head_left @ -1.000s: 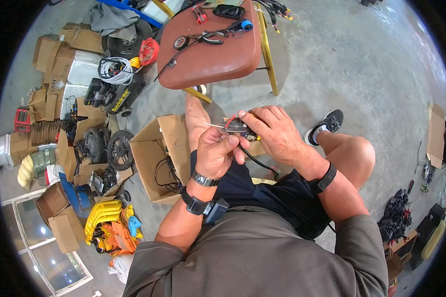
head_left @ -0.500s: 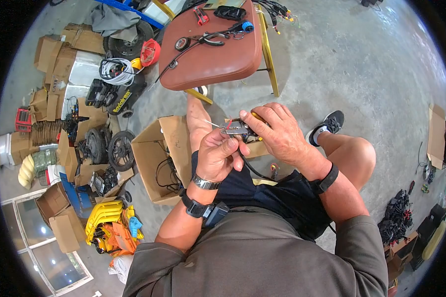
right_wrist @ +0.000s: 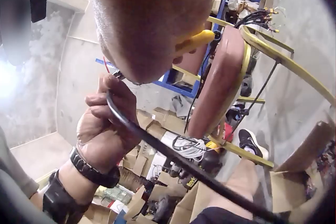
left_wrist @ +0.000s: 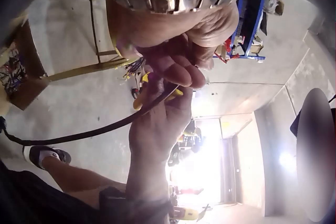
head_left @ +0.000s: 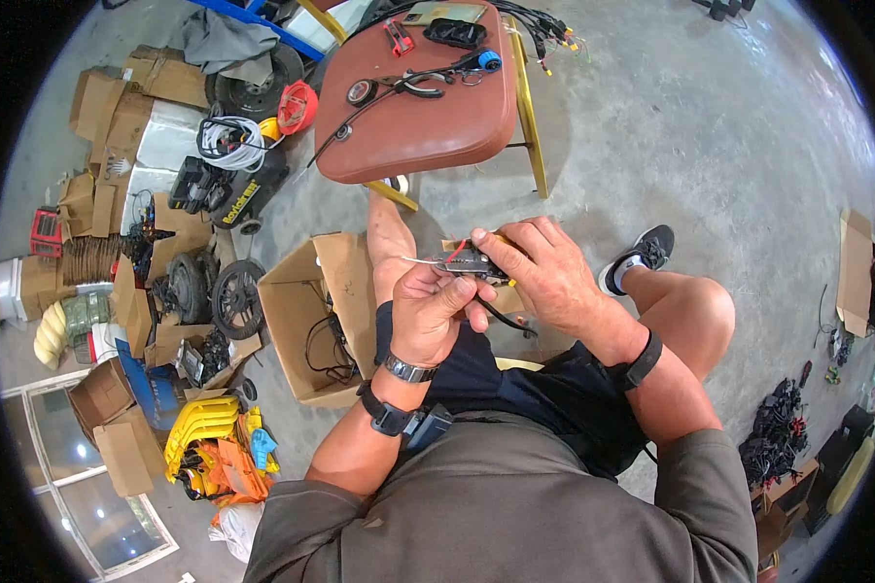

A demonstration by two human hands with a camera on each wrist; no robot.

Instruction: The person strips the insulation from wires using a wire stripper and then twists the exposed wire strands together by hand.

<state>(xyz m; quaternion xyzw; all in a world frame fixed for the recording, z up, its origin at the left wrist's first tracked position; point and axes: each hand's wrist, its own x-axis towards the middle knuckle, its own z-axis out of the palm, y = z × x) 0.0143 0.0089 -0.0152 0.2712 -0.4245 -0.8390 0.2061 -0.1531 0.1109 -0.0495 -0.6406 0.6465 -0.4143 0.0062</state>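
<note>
In the head view, my left hand (head_left: 426,316) pinches a black cable (head_left: 506,319) near its stripped end, above my lap. A red wire (head_left: 454,256) and a white wire (head_left: 420,259) stick out there. My right hand (head_left: 554,277) grips a wire stripper (head_left: 472,262), a dark-metal plier-like tool, with its head at the wires beside the left fingertips. One yellow handle (right_wrist: 195,44) shows in the right wrist view; the palm hides most of the tool. In the left wrist view the cable (left_wrist: 89,133) runs down from the left fingers in a long curve.
A brown padded chair (head_left: 408,136) ahead carries pliers (head_left: 420,85), a tape roll (head_left: 362,92) and a cable with a blue connector (head_left: 489,60). An open cardboard box (head_left: 297,330) with cables stands by my left leg. Wheels, boxes and a white cable coil (head_left: 231,142) crowd the left.
The stripper's head has tilted between the fingers, its bright metal face showing less than half a second ago. The loose cable below has swung slightly. Both hands keep their hold.
</note>
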